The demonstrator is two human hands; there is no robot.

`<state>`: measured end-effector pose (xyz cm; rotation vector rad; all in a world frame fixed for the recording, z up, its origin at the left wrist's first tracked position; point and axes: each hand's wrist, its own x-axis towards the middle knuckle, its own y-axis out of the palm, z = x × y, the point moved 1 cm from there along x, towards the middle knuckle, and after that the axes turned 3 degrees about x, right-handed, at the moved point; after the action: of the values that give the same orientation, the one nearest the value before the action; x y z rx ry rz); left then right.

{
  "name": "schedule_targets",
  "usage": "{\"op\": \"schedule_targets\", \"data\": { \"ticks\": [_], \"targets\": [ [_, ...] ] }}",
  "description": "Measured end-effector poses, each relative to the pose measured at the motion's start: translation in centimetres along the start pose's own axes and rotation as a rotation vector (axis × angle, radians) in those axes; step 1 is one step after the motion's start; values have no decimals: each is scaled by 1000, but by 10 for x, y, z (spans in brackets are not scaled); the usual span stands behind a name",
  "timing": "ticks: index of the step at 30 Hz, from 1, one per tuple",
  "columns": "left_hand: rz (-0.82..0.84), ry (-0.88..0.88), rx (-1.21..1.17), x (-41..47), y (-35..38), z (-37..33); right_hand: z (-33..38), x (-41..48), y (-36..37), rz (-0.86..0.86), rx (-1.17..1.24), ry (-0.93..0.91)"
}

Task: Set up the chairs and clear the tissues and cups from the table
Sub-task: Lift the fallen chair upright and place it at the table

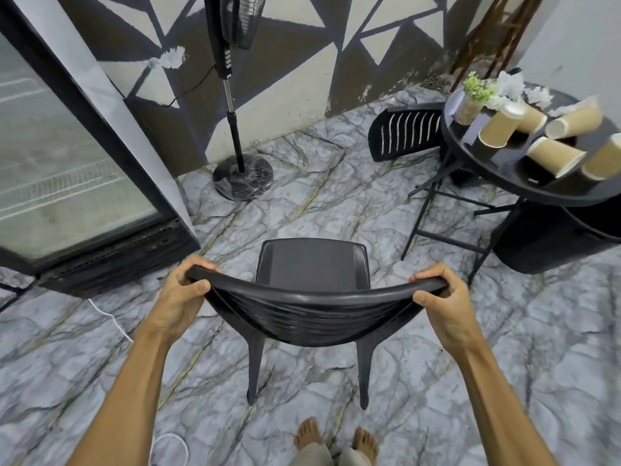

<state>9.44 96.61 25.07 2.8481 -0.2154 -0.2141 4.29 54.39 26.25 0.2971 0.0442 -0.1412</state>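
Note:
A black plastic chair (312, 264) stands upright on the marble floor right in front of me. My left hand (183, 294) grips the left end of its curved backrest top, and my right hand (443, 297) grips the right end. A round black table (504, 169) stands at the right. Several tan paper cups (497, 129) stand or lie on it, with crumpled white tissues (510, 84) at its far side. A second black chair (403, 132) lies tipped over on the floor behind the table.
A glass-door fridge (67, 163) fills the left. A standing fan (235, 129) with a round base stands by the patterned wall. A small potted plant (472, 99) sits on the table. A black bin (554, 240) is under the table's right side. A white cable (111, 317) runs across the floor.

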Motion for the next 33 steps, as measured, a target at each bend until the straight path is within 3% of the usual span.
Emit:
{"op": "schedule_targets", "data": {
  "ticks": [12,20,33],
  "targets": [
    [231,-13,75,56,139,11,54,-51,-107,-259,-9,-105],
    [295,-46,100,87,265,43,96,-64,-220,-373,-35,-97],
    [259,-61,65,127,441,94,162,-22,-390,-336,-67,-66]
  ]
}}
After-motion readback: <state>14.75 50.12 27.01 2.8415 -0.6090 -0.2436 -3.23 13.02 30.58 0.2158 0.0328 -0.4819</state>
